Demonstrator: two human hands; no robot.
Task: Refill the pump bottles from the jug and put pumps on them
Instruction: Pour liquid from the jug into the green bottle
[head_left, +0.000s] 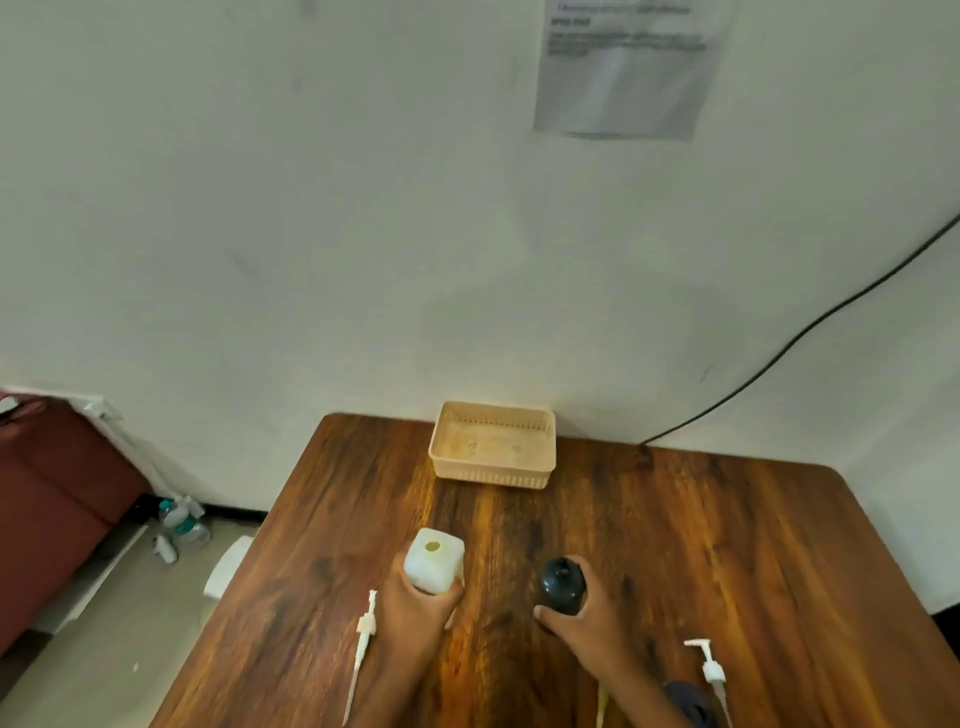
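White bottle (434, 560): our left hand (421, 605) grips it, mouth open.
Dark bottle (561, 586): right hand (584, 618) grips it; seemingly uncapped.
Next: steady both upright on counter (675, 545) before pouring.

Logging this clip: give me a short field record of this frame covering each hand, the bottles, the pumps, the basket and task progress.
left hand: left hand grips the white bottle, upright on the table, neck open
right hand: right hand grips the dark bottle, upright, no pump fitted
left pump: white pump lying flat left of the left hand
right pump: second white pump lying near the right forearm
basket: beige basket at the table's far edge, against the wall
jug: not identifiable in view
progress: neither bottle has a pump on yet
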